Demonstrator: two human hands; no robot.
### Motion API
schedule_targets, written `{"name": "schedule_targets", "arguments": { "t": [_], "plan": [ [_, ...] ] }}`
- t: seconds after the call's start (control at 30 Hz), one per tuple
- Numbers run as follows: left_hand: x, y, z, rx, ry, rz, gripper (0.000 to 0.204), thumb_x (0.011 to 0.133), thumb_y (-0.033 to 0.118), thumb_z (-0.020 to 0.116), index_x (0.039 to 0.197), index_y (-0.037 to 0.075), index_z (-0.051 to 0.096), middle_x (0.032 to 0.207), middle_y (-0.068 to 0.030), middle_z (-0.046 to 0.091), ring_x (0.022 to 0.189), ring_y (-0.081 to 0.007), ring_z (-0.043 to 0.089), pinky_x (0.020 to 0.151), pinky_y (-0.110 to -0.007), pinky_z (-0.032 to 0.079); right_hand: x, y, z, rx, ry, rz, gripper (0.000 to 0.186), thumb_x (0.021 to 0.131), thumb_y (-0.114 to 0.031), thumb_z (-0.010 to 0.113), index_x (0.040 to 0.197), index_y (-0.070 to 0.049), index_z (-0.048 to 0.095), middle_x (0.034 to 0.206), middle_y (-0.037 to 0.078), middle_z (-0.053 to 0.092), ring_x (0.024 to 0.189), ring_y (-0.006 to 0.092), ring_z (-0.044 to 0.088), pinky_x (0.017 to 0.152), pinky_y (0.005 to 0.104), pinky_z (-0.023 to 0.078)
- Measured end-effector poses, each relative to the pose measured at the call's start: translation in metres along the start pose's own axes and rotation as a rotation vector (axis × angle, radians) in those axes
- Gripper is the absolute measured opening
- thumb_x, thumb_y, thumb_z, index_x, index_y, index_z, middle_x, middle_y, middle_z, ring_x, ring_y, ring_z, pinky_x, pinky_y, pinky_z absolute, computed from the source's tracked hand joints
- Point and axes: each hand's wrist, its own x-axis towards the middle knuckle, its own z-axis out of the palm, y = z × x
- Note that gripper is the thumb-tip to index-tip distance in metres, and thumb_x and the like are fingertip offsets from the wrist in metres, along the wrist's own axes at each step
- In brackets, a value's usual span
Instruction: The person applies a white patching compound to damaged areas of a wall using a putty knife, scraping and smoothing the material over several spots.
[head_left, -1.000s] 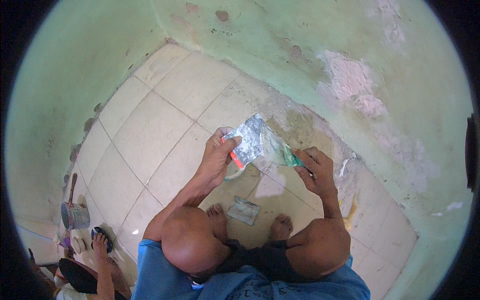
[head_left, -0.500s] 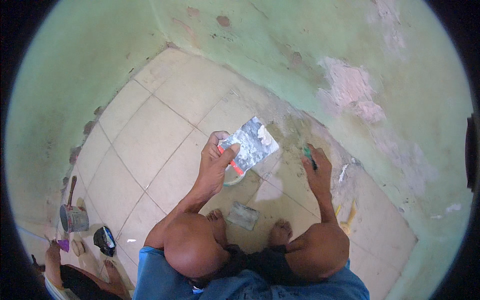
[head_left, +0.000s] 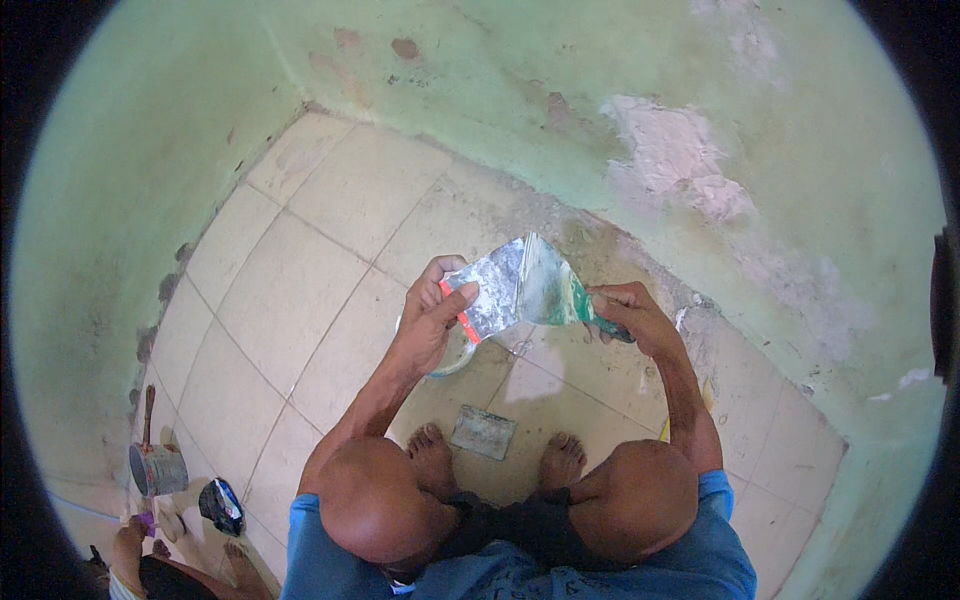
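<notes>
My left hand [head_left: 432, 315] is closed on a flat putty scraper [head_left: 495, 298], its thumb on top near the red edge strip; the grey metal face is smeared with white putty. In my right hand [head_left: 635, 318] is a putty knife [head_left: 552, 288] with a green handle, its wide blade up against the far edge of the scraper. Below my left hand, partly hidden, shows the rim of a pale round container [head_left: 452, 365]. Another flat grey metal plate [head_left: 484, 432] lies on the tiles between my feet.
Green walls meet the tiled floor [head_left: 310, 260] in a corner; the right one has a rough pinkish-white patch [head_left: 668, 152]. At lower left are a grey pot with a stick [head_left: 158, 468], a black bag [head_left: 221, 506] and another person's arm [head_left: 128, 560]. Something yellow [head_left: 665, 430] lies near my right knee.
My right hand has turned and moved the putty knife up to the scraper; the blade now meets it. The white putty lump on the scraper's far corner no longer shows there.
</notes>
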Motion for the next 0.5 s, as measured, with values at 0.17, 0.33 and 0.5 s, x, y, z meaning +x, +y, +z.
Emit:
{"name": "schedule_targets", "arguments": {
  "t": [0.17, 0.33, 0.5],
  "plan": [
    [-0.008, 0.002, -0.001, 0.039, 0.115, 0.112, 0.028, 0.091, 0.007, 0.062, 0.112, 0.004, 0.044, 0.093, -0.0054, 0.062, 0.085, -0.0090, 0.060, 0.074, -0.026, 0.049, 0.008, 0.021, -0.008, -0.169, 0.372, -0.046, 0.038, 0.093, -0.033, 0.057, 0.111, -0.001, 0.066, 0.068, 0.000, 0.057, 0.058, 0.0079, 0.049, 0.053, 0.0240, 0.042],
    [-0.010, 0.002, -0.012, 0.344, 0.200, 0.245, 0.024, 0.092, 0.005, 0.061, 0.109, 0.004, 0.045, 0.100, -0.0094, 0.062, 0.087, -0.0093, 0.060, 0.072, -0.027, 0.051, -0.029, 0.026, 0.021, -0.090, 0.441, 0.088, 0.037, 0.094, -0.033, 0.055, 0.107, -0.001, 0.067, 0.067, -0.001, 0.057, 0.057, 0.0079, 0.050, 0.053, 0.0250, 0.043],
    [-0.014, -0.004, 0.004, 1.211, 0.127, 0.402, 0.023, 0.093, 0.005, 0.053, 0.116, 0.002, 0.050, 0.109, -0.0181, 0.063, 0.095, -0.0278, 0.065, 0.078, -0.036, 0.052, -0.037, -0.005, 0.063, -0.075, 0.321, 0.152, 0.033, 0.094, -0.034, 0.055, 0.091, -0.003, 0.066, 0.067, 0.000, 0.058, 0.057, 0.0081, 0.051, 0.051, 0.0267, 0.043]
  ]
}}
